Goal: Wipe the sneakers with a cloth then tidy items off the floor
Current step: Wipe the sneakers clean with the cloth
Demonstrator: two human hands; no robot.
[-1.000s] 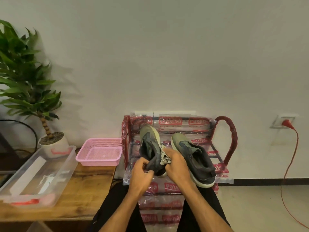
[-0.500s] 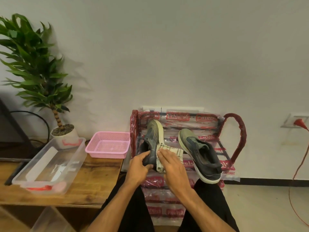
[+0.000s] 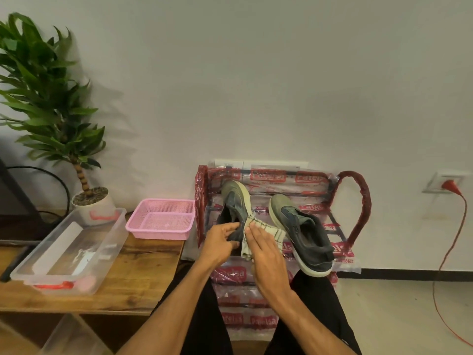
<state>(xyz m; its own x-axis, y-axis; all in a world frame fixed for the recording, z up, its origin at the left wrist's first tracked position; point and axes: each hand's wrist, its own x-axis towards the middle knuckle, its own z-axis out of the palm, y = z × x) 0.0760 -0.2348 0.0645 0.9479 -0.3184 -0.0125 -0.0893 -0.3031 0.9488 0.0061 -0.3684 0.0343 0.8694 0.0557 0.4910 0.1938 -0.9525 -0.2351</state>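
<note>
Wiping stage, under way. Left hand [image 3: 220,243] grips the tilted sneaker [image 3: 236,201] at its collar. Right hand [image 3: 266,262], fingers flat, presses the cloth [image 3: 266,234] against the shoe's side. Second sneaker [image 3: 299,226] lies just right of that hand, wiped or not unclear. Floor tidying judged pending. Rack [image 3: 361,201] beyond both hands bounds forward strokes; freer room nearer the body.

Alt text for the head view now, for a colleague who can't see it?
The left hand grips a grey-green sneaker tipped on edge over a red wrapped rack while the right hand presses a cloth flat against it. A second sneaker rests on the rack beside it; a pink basket sits on the table.
</note>
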